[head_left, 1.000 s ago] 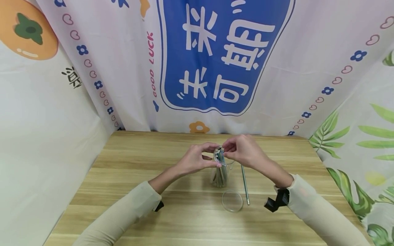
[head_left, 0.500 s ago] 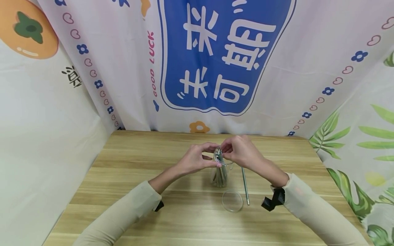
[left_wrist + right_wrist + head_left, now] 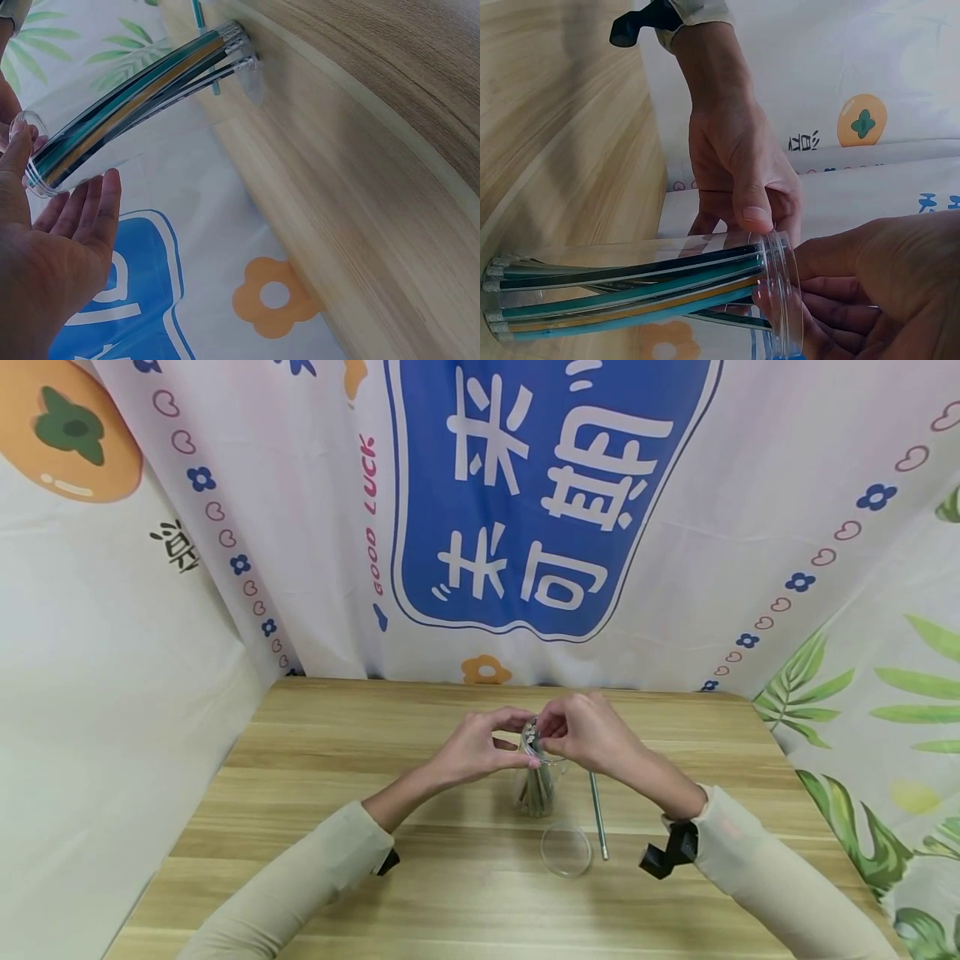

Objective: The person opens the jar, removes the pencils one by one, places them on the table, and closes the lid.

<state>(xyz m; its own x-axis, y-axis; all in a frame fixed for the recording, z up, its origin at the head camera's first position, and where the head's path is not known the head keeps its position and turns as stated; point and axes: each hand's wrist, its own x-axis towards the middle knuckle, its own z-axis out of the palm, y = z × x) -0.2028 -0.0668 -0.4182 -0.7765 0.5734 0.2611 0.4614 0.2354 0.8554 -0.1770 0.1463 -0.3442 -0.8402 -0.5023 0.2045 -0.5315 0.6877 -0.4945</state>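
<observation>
A clear plastic jar (image 3: 519, 789) full of pencils (image 3: 537, 795) stands upright on the table. My left hand (image 3: 474, 745) grips it near the rim, thumb on the near side and fingers on the far side. My right hand (image 3: 592, 735) has curled fingers at the jar's mouth, pinching at a pencil end; the contact is partly hidden. In the right wrist view, a right fingertip (image 3: 768, 298) reaches inside the rim beside the green, black, orange and blue pencils (image 3: 667, 289). A loose green pencil (image 3: 597, 814) lies right of the jar.
A clear round lid (image 3: 566, 850) lies in front of the jar, close to the loose pencil. The wooden table (image 3: 315, 860) meets a printed cloth (image 3: 330, 568) at its back edge. More cloth hangs at both sides.
My right hand has shifted slightly left and lower at the jar's mouth. The pencil tops have moved a little within the jar. My left hand stays put.
</observation>
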